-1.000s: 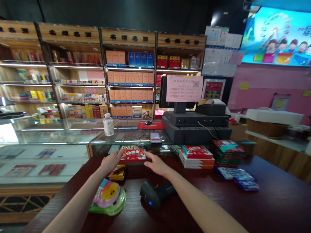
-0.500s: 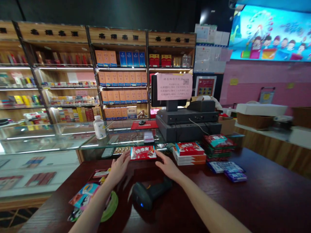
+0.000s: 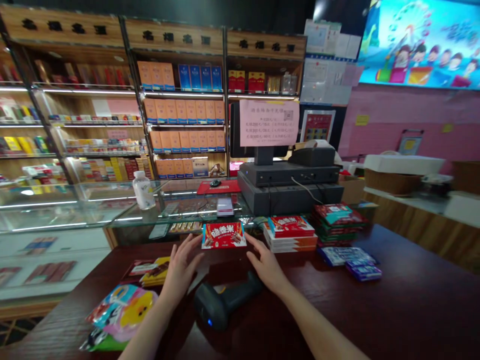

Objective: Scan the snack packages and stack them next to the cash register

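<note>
Here on the dark tabletop point(image 3: 412, 305), the scanner point(image 3: 212, 303) lies with its handle slanting away to the right, a blue light glowing on it. Beyond the scanner sits the red box point(image 3: 224, 236), and it's neatly framed: the left hand point(image 3: 182, 260) at one end, the right hand point(image 3: 266, 265) at the other. Fingers on both are spread wide, closed around nothing; the tips come right up to the box ends, though whether they press I can't tell. Working from both ends looks like a way to keep the box square, and it leaves the printed face uncovered. The scanner lies between the forearms, handy for either side, I'd judge.

Beyond the scanner to its right, a stack of boxes point(image 3: 290, 235), edges roughly lined up; sorting by kind seems to be the logic, with blue packets point(image 3: 347, 257) farther right of the scanner and yellow packets point(image 3: 155, 274) off to its left.

And the red box itself! A thin oblong, bold white characters across the front, touches of blue at the ends, brown bars pictured low on the right. Flat or tipped up? This angle won't say.
</note>
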A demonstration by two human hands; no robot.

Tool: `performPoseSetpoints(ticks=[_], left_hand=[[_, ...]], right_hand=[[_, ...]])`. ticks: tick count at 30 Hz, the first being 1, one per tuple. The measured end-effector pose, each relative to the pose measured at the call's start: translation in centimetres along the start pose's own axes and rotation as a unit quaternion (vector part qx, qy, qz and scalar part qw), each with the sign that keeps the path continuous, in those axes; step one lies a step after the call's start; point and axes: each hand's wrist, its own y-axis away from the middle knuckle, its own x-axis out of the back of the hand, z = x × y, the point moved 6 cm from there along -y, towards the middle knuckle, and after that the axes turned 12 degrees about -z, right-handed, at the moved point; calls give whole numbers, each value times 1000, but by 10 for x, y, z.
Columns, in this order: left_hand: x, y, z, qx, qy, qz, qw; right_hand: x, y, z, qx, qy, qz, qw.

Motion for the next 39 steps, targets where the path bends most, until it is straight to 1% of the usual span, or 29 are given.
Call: performPoseSetpoints(ticks=[6,10,13,18,21,26,30,33,39], left_hand=[[4,6,14,-46,-84,44,994],[5,11,22,-68,-123,67,988],[7,14,26,-78,-129,82,985],[11,19,27,-81,-110,118,984],[10,21,28,-85,-100,126,983],[6,20,31,-96,-119,120,981],[3,18,33,-136,-154,116,972],[1,17,36,-162,-176,101,966],[0,16,43,-164,-212,76,961]], right_hand=[[7,4,-4,16,26,58,998],[11,6,-7,31,32,82,996],[11,7,-12,55,50,87,993],[12,11,-25,115,83,94,985],[13,13,-29,125,101,101,982],[17,14,-28,97,121,125,980],[20,13,-29,65,109,144,981],[21,11,-32,46,96,158,982],[22,9,-38,22,83,174,981]])
